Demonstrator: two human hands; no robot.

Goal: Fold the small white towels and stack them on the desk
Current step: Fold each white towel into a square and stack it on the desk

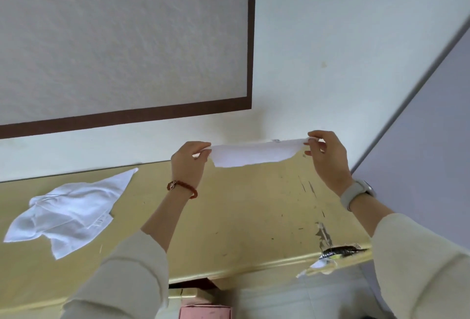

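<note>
A small white towel [251, 153] hangs stretched in the air above the back of the yellow desk [241, 217]. My left hand [189, 163] pinches its left corner and my right hand [326, 158] pinches its right corner. The cloth sags slightly between them. A heap of crumpled white towels [68, 211] lies unfolded on the left part of the desk.
A wall with a brown-framed panel [127, 115] stands right behind the desk. A grey partition [419, 127] closes off the right side. The desk's front right edge is chipped, with torn tape [338, 252]. A pink box [203, 312] sits below the desk.
</note>
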